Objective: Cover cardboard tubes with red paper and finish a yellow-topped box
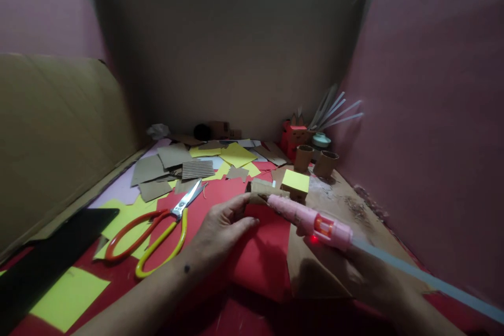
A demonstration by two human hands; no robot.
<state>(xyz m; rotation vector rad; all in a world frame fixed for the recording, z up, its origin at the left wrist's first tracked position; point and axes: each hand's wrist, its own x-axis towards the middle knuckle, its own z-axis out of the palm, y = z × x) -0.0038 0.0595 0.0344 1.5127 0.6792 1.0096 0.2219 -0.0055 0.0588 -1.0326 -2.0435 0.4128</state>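
My right hand (346, 268) is wrapped around a pink hot glue gun (295, 215) with a red light glowing under it. A long pale glue stick (425, 275) trails out of its back end. The nozzle points left, at or just over a small brown cardboard roll (262, 187); whether it touches I cannot tell. My left hand (224, 226) grips that roll at its near left side with the fingertips, the thumb held apart below. Beneath both hands lies red paper (263, 257). Just behind the nozzle stands a small box with a yellow top (295, 181).
Scissors with red and yellow handles (169, 226) lie open on the left, beside a black flat object (59, 257). Cardboard and paper scraps (173, 160) cover the back. Two cardboard tubes (326, 164), a red box (293, 136) and several glue sticks (338, 110) stand back right, near the pink wall (433, 89).
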